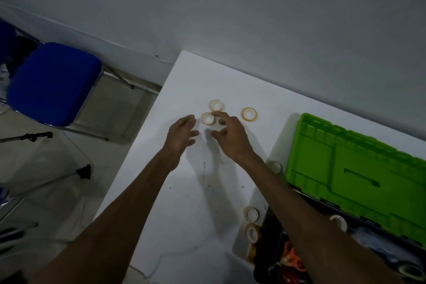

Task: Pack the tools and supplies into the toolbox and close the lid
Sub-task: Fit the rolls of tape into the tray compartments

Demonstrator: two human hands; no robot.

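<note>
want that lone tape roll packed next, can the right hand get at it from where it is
Probably yes. The lone tape roll lies flat on bare table just beyond the right hand, with nothing between them. The hand is open and empty.

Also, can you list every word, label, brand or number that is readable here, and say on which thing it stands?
None can be read.
Green toolbox lid: moulded ribs only, no lettering visible.
Tape rolls on the white table: no readable print; the picture is dim and blurred.
Items inside the toolbox: too dark and blurred to tell.
</note>
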